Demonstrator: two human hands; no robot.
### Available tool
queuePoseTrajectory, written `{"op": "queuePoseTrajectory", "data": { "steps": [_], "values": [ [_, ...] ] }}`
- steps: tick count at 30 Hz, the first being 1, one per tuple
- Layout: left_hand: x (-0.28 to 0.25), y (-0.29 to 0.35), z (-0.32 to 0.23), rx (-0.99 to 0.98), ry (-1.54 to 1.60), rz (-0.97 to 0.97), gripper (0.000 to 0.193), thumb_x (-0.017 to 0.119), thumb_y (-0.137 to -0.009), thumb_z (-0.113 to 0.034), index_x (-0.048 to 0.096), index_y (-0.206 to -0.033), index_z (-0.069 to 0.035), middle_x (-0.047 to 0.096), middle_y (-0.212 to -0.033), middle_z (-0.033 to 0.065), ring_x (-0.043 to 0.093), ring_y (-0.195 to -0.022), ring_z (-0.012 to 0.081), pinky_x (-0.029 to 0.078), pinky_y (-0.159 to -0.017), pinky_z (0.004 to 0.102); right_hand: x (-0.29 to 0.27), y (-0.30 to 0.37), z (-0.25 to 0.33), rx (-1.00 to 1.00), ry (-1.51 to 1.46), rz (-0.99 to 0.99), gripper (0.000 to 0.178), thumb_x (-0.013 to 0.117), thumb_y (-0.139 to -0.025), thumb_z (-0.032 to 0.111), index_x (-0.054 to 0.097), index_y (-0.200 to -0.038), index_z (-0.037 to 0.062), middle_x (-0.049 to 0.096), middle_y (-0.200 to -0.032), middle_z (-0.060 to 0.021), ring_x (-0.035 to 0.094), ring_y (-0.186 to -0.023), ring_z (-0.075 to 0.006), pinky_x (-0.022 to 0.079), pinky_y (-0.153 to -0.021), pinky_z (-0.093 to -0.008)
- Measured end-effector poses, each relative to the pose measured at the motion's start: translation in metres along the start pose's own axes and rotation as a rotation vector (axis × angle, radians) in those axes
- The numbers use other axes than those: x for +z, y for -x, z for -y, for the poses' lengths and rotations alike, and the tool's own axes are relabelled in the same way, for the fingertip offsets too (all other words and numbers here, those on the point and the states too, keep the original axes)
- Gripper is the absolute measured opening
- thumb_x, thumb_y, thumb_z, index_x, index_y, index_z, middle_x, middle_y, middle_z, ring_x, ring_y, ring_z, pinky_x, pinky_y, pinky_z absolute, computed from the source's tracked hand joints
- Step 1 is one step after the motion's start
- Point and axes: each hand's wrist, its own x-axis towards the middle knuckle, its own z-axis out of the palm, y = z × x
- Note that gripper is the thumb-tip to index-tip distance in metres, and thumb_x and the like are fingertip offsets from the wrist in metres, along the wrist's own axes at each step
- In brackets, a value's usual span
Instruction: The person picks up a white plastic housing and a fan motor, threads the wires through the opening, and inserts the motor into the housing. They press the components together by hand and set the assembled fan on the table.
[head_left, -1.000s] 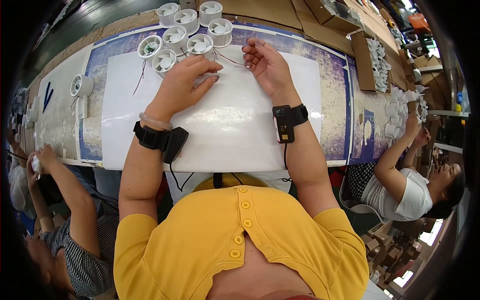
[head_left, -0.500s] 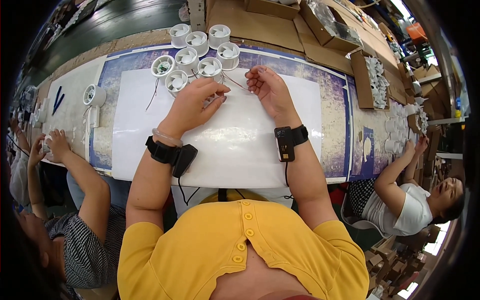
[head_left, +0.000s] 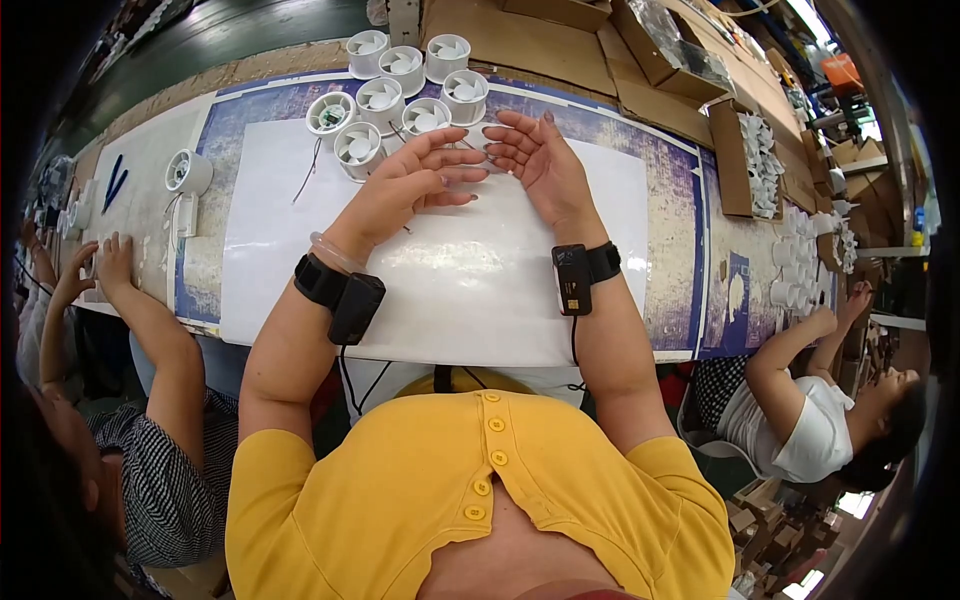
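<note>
Over the white sheet (head_left: pixel 470 290), my left hand (head_left: pixel 420 180) reaches in with its fingers spread apart and nothing visible in it. Facing it, my right hand (head_left: pixel 540 165) is half curled with the palm turned inward, fingers apart and holding nothing I can see. A cluster of small white round fans (head_left: pixel 380 100) stands just beyond my left hand. The nearest is a fan (head_left: pixel 358 148) by my left knuckles. One unit (head_left: pixel 330 114) shows a green circuit board and trails a thin wire. Another thin wire runs between my hands, and a wire end shows below my left palm.
A lone white fan unit (head_left: pixel 189 172) stands at the left beside a white block (head_left: pixel 185 215) and a dark blue tool (head_left: pixel 116 183). Co-workers sit on both sides. At the right are a cardboard box (head_left: pixel 733 160) of white parts and stacked white cylinders (head_left: pixel 795 260).
Both my hands have opened, their fingers uncurling. My left hand has shifted slightly right, and the hands are closer together. The co-worker at the right has turned the head.
</note>
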Motion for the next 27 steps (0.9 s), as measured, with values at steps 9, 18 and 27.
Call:
{"op": "queuePoseTrajectory", "data": {
  "steps": [9,18,27],
  "values": [
    [-0.0052,-0.0004,-0.0016,0.003,0.013,0.029,0.049,0.041,-0.092,-0.002,0.034,-0.14,-0.002,0.051,-0.133,0.0163,0.056,-0.118,0.0252,0.051,-0.093,0.0308,-0.0024,-0.0007,-0.0009,0.0,-0.011,-0.003,0.048,0.036,-0.102,0.039,0.052,-0.123,-0.0015,0.064,-0.111,-0.0147,0.063,-0.096,-0.0208,0.049,-0.089,-0.0326],
    [-0.0068,-0.001,0.0011,-0.015,-0.021,0.009,0.046,0.044,-0.094,-0.003,0.037,-0.139,-0.001,0.053,-0.13,0.0141,0.057,-0.116,0.0233,0.052,-0.092,0.0308,-0.0035,0.0012,-0.0004,0.01,0.006,0.013,0.048,0.036,-0.102,0.039,0.052,-0.125,0.0005,0.064,-0.113,-0.0138,0.064,-0.096,-0.0206,0.05,-0.084,-0.0311],
    [-0.008,-0.0017,0.0038,-0.028,-0.014,-0.016,0.045,0.045,-0.095,-0.005,0.036,-0.139,-0.001,0.053,-0.13,0.0142,0.058,-0.115,0.0225,0.052,-0.092,0.0311,-0.0032,0.0019,-0.0014,0.031,0.023,0.01,0.047,0.035,-0.102,0.039,0.052,-0.125,0.0015,0.063,-0.115,-0.0137,0.065,-0.097,-0.0218,0.052,-0.081,-0.0316]
  ]
}}
